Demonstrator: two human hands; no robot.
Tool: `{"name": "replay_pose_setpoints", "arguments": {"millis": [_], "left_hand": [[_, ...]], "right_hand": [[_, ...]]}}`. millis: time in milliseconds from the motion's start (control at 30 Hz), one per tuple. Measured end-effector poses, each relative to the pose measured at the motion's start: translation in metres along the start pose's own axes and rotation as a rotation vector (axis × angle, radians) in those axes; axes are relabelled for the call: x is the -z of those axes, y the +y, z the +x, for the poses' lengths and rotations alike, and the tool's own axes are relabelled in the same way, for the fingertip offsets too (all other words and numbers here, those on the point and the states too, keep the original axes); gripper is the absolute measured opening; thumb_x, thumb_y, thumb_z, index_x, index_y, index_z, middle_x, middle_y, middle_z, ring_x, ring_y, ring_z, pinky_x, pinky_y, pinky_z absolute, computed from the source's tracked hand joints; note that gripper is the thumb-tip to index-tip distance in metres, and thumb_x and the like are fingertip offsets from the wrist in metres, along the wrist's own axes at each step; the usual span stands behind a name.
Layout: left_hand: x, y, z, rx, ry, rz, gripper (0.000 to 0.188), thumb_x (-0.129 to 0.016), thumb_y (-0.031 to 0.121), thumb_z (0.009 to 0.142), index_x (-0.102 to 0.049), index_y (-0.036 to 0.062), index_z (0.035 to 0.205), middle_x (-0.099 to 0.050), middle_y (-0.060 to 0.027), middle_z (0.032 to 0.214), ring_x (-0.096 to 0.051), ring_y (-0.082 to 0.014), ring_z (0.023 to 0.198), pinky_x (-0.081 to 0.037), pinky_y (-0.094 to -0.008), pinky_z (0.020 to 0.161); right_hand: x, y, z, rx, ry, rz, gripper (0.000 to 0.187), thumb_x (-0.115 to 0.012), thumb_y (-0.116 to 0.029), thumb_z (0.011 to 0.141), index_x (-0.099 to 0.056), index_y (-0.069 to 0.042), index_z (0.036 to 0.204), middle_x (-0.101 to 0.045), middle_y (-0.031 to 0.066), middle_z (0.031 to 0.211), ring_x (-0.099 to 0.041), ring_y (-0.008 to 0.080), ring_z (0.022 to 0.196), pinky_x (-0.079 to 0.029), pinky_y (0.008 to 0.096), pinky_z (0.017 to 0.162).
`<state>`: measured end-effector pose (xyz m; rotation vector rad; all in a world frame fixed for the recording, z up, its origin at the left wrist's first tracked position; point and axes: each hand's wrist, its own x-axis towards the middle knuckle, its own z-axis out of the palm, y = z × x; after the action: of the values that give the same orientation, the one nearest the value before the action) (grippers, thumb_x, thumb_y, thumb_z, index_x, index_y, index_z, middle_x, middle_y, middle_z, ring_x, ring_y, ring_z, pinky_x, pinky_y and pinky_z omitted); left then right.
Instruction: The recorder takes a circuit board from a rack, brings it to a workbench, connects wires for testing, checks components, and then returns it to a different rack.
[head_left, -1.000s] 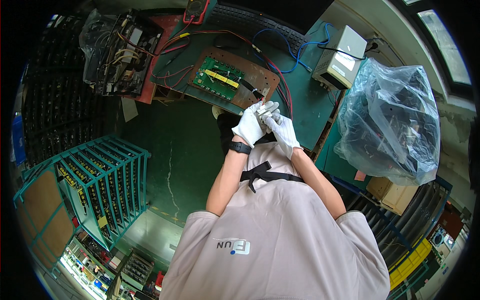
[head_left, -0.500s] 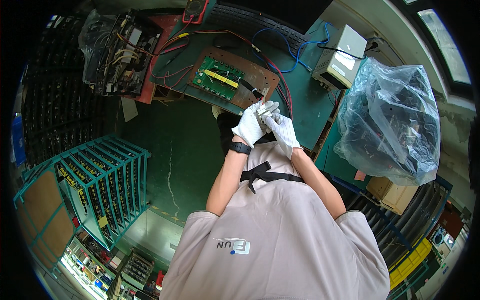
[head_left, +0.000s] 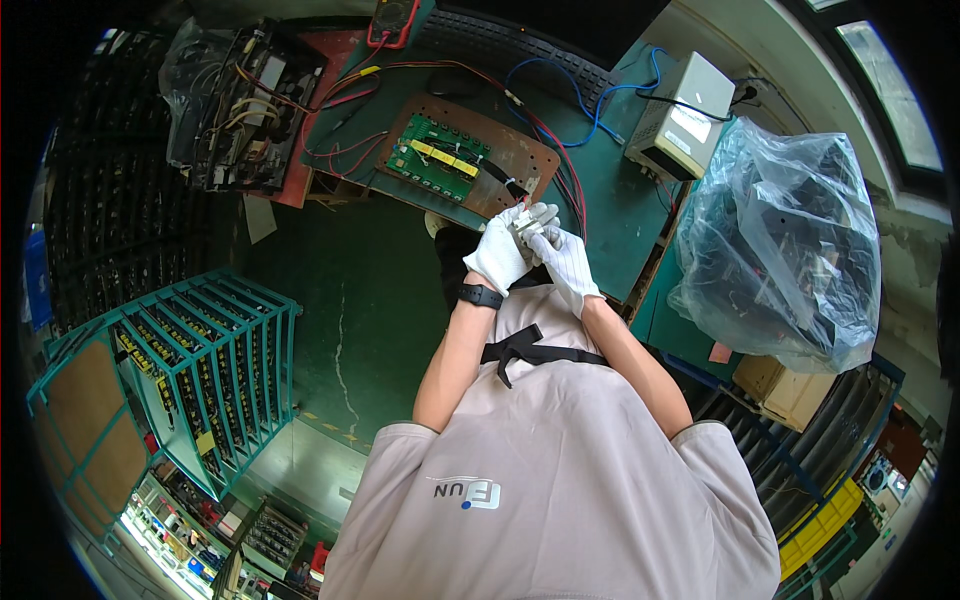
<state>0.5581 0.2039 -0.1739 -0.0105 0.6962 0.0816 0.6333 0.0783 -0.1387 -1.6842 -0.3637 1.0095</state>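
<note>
My left hand (head_left: 500, 256), in a white glove with a black watch at the wrist, is closed around a small white connector (head_left: 527, 225). My right hand (head_left: 568, 266), also in a white glove, pinches the same connector from the other side. A black-sleeved cable (head_left: 503, 179) runs toward it from a green circuit board (head_left: 426, 178) with yellow parts. That board lies on a brown perforated plate (head_left: 520, 152) just beyond my hands, at the bench's near edge. Fingers partly cover the connector, so its details are too small to make out.
On the green bench (head_left: 625, 230) stand a white box-shaped device (head_left: 690, 115), a black keyboard (head_left: 510, 50) and a red multimeter (head_left: 393, 18). Red and blue wires cross it. Left is an opened electronic unit (head_left: 245, 110); right, equipment under plastic (head_left: 780, 240). A teal rack (head_left: 215, 370) holds boards.
</note>
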Motion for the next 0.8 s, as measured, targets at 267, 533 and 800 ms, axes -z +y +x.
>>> {"name": "replay_pose_setpoints", "arguments": {"millis": [267, 533, 800], "left_hand": [[0.001, -0.002, 0.004, -0.006, 0.011, 0.033, 0.039, -0.046, 0.030, 0.109, -0.064, 0.0022, 0.129, -0.067, -0.0162, 0.138, -0.066, -0.0332, 0.119, -0.055, -0.0477, 0.101], [-0.010, -0.011, -0.002, -0.148, 0.092, 0.423, 0.046, -0.044, 0.037, 0.110, -0.064, 0.0011, 0.130, -0.068, -0.0147, 0.137, -0.068, -0.0290, 0.115, -0.055, -0.0411, 0.101], [-0.013, -0.017, 0.004, -0.156, 0.134, 0.274, 0.044, -0.048, 0.036, 0.109, -0.066, 0.0007, 0.129, -0.070, -0.0144, 0.135, -0.067, -0.0287, 0.118, -0.054, -0.0403, 0.104]], "right_hand": [[0.003, -0.002, 0.001, -0.020, -0.013, 0.003, 0.032, -0.066, -0.026, 0.100, -0.072, 0.004, 0.094, -0.065, 0.0032, 0.074, -0.055, 0.0094, 0.069, -0.047, 0.0296, 0.064], [0.010, -0.012, -0.001, -0.110, -0.033, 0.088, 0.033, -0.063, -0.028, 0.100, -0.070, 0.003, 0.093, -0.067, 0.0041, 0.080, -0.054, 0.0098, 0.074, -0.046, 0.0301, 0.070], [-0.004, -0.006, -0.007, -0.089, 0.099, 0.120, 0.032, -0.063, -0.027, 0.100, -0.070, 0.003, 0.095, -0.067, 0.0049, 0.083, -0.053, 0.0124, 0.076, -0.046, 0.0325, 0.071]]}}
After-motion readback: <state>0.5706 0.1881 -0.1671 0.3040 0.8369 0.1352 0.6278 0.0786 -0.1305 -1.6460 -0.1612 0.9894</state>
